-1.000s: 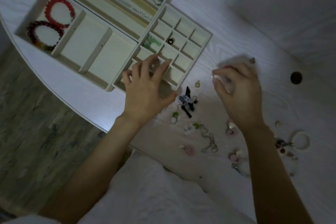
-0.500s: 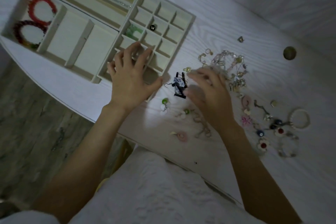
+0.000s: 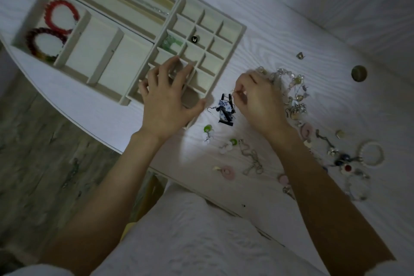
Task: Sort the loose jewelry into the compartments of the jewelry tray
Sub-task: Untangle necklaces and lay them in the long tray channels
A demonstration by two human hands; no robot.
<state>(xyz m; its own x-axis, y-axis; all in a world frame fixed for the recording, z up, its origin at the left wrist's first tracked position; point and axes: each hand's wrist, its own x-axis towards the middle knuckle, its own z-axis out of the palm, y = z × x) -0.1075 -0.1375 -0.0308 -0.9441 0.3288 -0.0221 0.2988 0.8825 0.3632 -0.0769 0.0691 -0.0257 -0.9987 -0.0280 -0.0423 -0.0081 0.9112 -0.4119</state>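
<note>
A cream jewelry tray [image 3: 239,32] lies at the upper left of the white table. Its left compartment holds a red bracelet [image 3: 61,14] and a dark bead bracelet [image 3: 43,43]. Small squares hold a green piece [image 3: 171,43] and a dark stud [image 3: 194,39]. My left hand [image 3: 167,102] rests on the tray's near corner with fingers spread. My right hand [image 3: 257,102] pinches a small ring [image 3: 233,91] beside the blue-and-black earrings [image 3: 225,110]. Loose jewelry [image 3: 293,89] is heaped just right of that hand.
Green-and-white earrings [image 3: 207,133], a thin chain [image 3: 252,158], pink discs [image 3: 227,171], a pale bangle [image 3: 370,152] and other small pieces are scattered over the table's right side. A round hole [image 3: 359,73] sits far right. The curved table edge runs by my lap; wooden floor is at left.
My right hand came down from above the table to the left edge of the jewelry heap and now pinches a small ring. My left hand stayed on the tray corner.
</note>
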